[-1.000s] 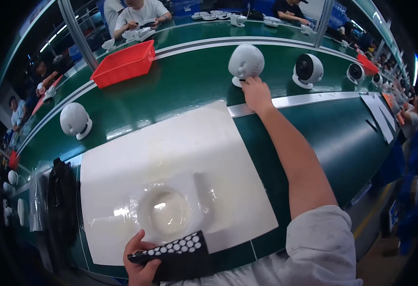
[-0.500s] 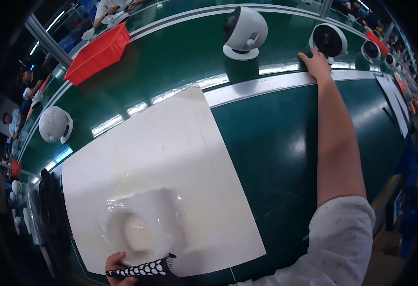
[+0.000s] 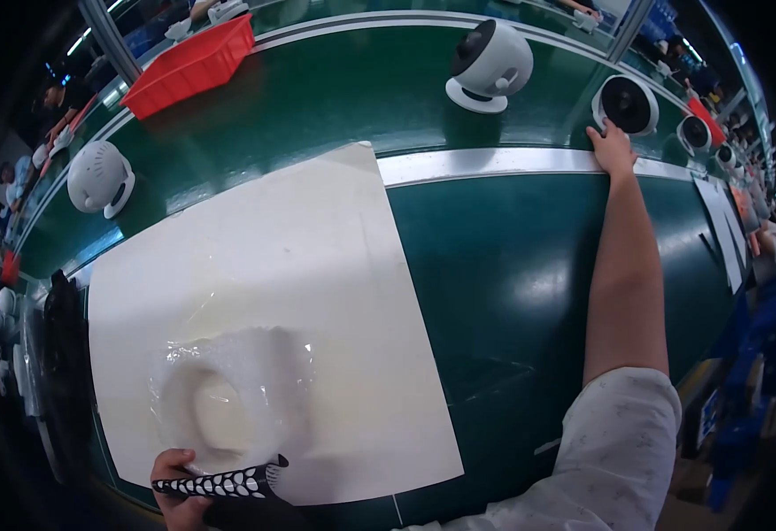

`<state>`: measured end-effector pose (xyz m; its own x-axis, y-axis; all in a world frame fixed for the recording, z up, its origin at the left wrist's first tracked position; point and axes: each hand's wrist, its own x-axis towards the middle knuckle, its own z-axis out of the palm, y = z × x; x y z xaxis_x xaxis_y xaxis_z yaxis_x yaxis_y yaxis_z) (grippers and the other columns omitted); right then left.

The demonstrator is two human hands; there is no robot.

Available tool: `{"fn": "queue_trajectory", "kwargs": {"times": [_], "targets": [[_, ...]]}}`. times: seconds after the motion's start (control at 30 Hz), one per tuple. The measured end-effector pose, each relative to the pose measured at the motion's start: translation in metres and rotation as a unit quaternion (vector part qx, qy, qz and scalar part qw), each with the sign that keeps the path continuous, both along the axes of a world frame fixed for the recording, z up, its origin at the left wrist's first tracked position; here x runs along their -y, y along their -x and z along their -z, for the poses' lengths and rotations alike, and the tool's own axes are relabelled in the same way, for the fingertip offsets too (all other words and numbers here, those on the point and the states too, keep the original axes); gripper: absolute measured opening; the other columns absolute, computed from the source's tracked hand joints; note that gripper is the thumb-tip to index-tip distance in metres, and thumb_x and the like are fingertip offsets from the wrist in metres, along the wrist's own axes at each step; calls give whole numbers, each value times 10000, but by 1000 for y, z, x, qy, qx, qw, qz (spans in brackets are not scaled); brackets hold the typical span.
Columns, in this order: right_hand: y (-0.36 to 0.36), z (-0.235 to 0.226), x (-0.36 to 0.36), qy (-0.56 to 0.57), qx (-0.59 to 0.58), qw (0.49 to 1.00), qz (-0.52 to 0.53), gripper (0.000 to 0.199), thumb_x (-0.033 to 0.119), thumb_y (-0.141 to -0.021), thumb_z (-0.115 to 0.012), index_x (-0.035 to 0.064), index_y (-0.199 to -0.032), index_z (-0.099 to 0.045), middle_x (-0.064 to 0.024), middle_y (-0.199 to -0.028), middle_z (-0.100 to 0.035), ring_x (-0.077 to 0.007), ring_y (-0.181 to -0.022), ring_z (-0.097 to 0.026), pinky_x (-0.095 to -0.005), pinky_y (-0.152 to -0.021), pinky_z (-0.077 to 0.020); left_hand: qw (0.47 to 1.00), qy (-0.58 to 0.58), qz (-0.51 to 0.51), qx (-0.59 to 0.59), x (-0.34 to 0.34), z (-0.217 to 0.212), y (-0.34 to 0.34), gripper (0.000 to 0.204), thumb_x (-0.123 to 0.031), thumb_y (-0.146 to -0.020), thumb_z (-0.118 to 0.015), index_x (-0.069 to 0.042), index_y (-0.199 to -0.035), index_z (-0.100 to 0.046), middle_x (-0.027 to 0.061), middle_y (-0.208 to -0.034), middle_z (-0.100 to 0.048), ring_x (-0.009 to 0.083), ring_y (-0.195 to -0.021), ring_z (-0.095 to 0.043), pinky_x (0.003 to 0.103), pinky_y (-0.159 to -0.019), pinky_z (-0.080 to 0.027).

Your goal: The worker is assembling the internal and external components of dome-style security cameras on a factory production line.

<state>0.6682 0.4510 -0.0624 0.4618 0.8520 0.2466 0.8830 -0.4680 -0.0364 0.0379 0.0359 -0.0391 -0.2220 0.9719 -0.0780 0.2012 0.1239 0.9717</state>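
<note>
At the far right, my right hand (image 3: 615, 152) reaches to the foot of a round white fan (image 3: 627, 104) with a black front. Its fingers close about the lower part, and the hand hides the base. Low on the left, my left hand (image 3: 175, 496) grips one end of a black strip with white oval spots (image 3: 220, 483); its kind is unclear. Just beyond that hand, a white piece with a round hollow, wrapped in clear plastic (image 3: 273, 398), lies on a large cream board (image 3: 352, 257).
More white fans stand along the green belt: one mid-belt (image 3: 494, 66), another at left (image 3: 100, 177), several farther right. A red bin (image 3: 191, 66) sits at the far left. A metal rail (image 3: 485, 164) borders the belt. Dark plastic-covered items (image 3: 65, 345) stand left of the board.
The view has shifted. My right hand's thumb and fingers have come closer together at the fan's foot. My left hand still grips the spotted strip.
</note>
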Motion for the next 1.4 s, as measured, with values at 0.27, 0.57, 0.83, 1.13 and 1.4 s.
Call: {"fn": "queue_trajectory", "kwargs": {"times": [0.27, 0.57, 0.83, 1.13, 1.4], "targets": [[-12, 3, -14, 34, -57, 997, 29, 633, 571, -788, -321, 131, -1240, -381, -88, -1293, -358, -246, -1198, -323, -484, -955, -217, 994, 33, -37, 96, -6, -1, -5, 670, -315, -506, -813, -1, -959, -432, 85, -888, -503, 181, -865, -499, 295, -786, -384], [-88, 24, -57, -3, -96, 994, -53, 743, 645, -714, -374, 156, -1271, -326, -105, -1294, -358, -283, -1201, -317, -494, -969, -163, 990, 84, -77, 80, -4, -16, 8, 645, -328, -533, -799, -36, -946, -399, 33, -890, -450, 116, -836, -468, 214, -734, -371], [-40, 6, -10, -329, 11, 925, -189, 262, 211, -803, -509, 57, -1015, -519, -154, -974, -548, -330, -900, -514, -379, -762, -407, 995, -42, -62, 73, 21, 0, 15, 553, -221, -683, -693, -11, -1055, -342, 129, -822, -589, 162, -706, -581, 240, -637, -472], [97, -68, 120, -379, -177, 880, -223, 461, 320, -808, -545, -2, -1121, -442, -169, -962, -560, -258, -908, -539, -313, -768, -415, 993, -13, -77, 86, 31, -52, -27, 419, -149, -628, -669, 17, -967, -486, 76, -919, -508, 143, -827, -496, 255, -742, -398], [309, -162, 269, -194, -595, 614, -480, 395, 167, -842, -467, -2, -1190, -386, -74, -919, -547, -67, -690, -515, -186, -566, -415, 990, -99, 99, 27, 34, -70, -14, 268, 36, -579, -620, 32, -843, -574, 133, -848, -598, 189, -757, -571, 274, -692, -439]]}}
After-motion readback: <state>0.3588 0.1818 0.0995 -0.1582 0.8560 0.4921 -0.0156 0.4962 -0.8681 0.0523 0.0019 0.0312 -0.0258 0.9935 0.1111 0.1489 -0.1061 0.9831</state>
